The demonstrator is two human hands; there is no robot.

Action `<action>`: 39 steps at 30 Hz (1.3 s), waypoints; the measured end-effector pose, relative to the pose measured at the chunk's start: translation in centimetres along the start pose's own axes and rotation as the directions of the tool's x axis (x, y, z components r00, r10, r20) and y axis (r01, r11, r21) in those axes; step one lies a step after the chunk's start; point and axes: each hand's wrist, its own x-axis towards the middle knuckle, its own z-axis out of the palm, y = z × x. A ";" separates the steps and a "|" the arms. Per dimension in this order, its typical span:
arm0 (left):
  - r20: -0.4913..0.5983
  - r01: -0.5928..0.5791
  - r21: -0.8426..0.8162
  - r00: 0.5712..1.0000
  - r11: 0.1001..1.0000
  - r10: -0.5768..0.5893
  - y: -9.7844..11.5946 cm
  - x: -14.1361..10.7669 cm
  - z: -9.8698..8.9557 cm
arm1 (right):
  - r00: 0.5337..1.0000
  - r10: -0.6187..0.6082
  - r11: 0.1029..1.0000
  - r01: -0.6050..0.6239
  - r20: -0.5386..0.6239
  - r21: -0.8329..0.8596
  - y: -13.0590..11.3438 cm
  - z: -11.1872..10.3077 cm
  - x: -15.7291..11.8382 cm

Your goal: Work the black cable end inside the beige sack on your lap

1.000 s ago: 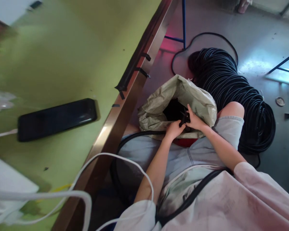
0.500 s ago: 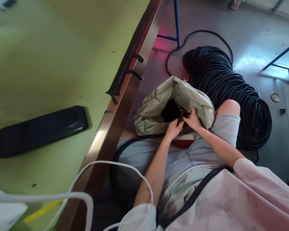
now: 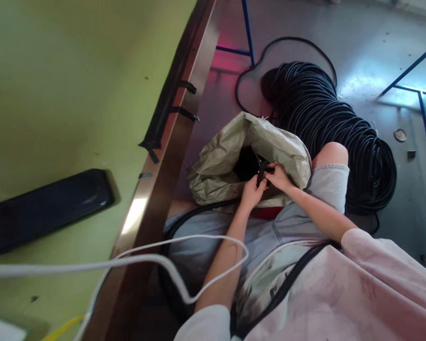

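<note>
An open beige sack point(image 3: 213, 163) rests at my lap, with dark contents point(image 3: 244, 163) inside. Over its mouth, my left hand point(image 3: 252, 190) is closed on a small black part point(image 3: 261, 173). My right hand point(image 3: 277, 177) meets it from the right, its fingers closed at the same black part. The fingertips of both hands are close together, and what exactly the part is cannot be made out. A thick black cable point(image 3: 213, 205) runs along the near side of the sack and across my lap.
A green table point(image 3: 128, 118) with a metal edge stands at left, carrying a black phone-like device point(image 3: 49, 203). White cables point(image 3: 142, 258) cross in front. A large coil of black cable point(image 3: 326, 118) lies on the floor beyond my knee, near blue metal legs point(image 3: 248, 33).
The view has shifted slightly, so the table, sack and coil appear further left. The white cable loop now hangs over my left forearm. Both hands remain at the black part.
</note>
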 end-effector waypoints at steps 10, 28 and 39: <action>0.073 -0.043 0.043 0.997 0.998 0.040 0.5 0.2 -0.6 | 0.987 -0.021 0.981 -0.011 0.162 0.193 -0.3 0.0 0.1; -0.339 0.273 0.604 0.938 0.749 -0.069 1.2 0.7 -5.4 | 0.923 0.013 0.988 0.048 0.385 -0.148 0.2 -2.2 1.8; -0.236 0.141 0.699 0.971 0.701 0.040 0.2 0.9 -5.3 | 0.864 0.001 0.992 0.061 0.504 -0.106 -0.7 -2.0 1.2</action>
